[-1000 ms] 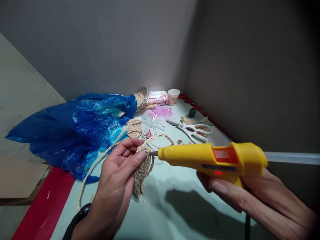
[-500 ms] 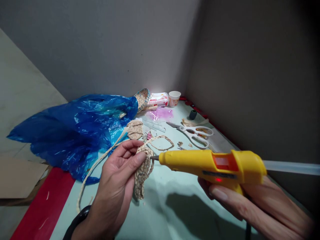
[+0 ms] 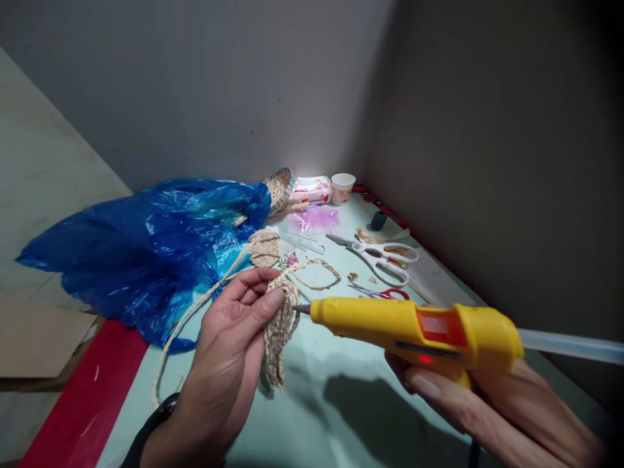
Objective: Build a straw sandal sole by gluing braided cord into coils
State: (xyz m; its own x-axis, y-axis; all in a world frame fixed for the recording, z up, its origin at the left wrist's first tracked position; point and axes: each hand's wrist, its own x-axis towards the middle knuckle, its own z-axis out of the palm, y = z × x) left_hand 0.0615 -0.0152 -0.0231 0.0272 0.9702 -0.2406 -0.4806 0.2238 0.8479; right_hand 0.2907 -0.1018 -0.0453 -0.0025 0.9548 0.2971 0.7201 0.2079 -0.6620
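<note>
Between the thumb and fingers of my left hand (image 3: 238,331) is a coiled piece of braided straw cord (image 3: 279,338), its lower part hanging down. A loose braid loop (image 3: 322,275) runs out from it to the right. My right hand (image 3: 468,396) is wrapped round the handle of a yellow hot glue gun (image 3: 390,325), whose red light glows. The metal nozzle points left and is at the right edge of the coiled braid; I cannot tell whether it touches. A clear glue stick (image 3: 575,344) juts from the gun's back.
A blue plastic bag (image 3: 146,253) covers the left, with a woven basket (image 3: 280,188) at its end. Beyond my hands lie a straw-wound bundle (image 3: 264,249), white-handled scissors (image 3: 390,260), small red scissors (image 3: 394,294), a dark thread spool (image 3: 378,220), a paper cup (image 3: 343,188) and a tissue pack (image 3: 312,190).
The glue gun has sunk slightly, uncovering the small red scissors behind it. Its nozzle stays at the braid's right edge. My left hand keeps the same hold, and the view has shifted slightly.
</note>
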